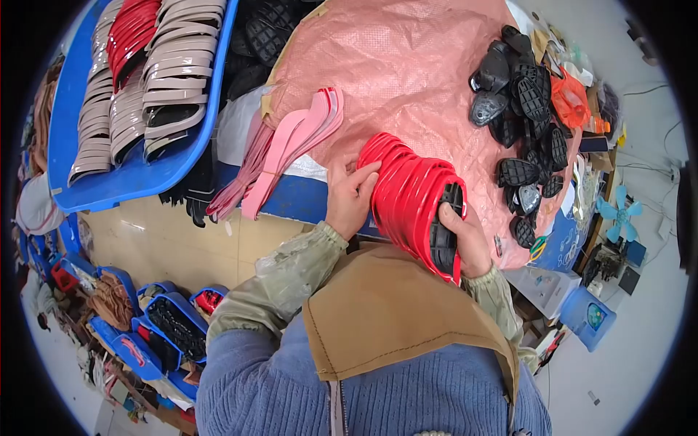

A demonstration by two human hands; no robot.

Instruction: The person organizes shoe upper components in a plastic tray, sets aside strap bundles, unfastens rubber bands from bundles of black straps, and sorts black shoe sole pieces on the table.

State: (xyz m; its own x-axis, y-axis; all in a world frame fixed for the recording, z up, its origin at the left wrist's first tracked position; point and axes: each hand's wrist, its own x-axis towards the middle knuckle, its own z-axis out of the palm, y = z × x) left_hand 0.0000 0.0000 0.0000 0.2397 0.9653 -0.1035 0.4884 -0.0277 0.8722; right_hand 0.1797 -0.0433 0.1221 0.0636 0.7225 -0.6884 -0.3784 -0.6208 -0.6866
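Observation:
A nested stack of glossy red shoe uppers (409, 192) lies tilted between both my hands, at the near edge of the worktable. At its right end a black ridged piece (445, 236) shows inside the last upper. My right hand (469, 240) is closed on that end, thumb on the black piece and fingers hidden behind. My left hand (350, 195) grips the other end, its index finger lying along the red edge; some of its fingers are out of sight. Left of the stack, a bundle of pink strips (280, 156) lies over the table edge.
A blue tray (149, 185) with rows of beige and red uppers stands at the upper left. Pink woven sheeting (407, 65) covers the table. Black moulded shoe parts (534, 109) are piled on the right. Blue bins (174, 320) stand on the left, below table height.

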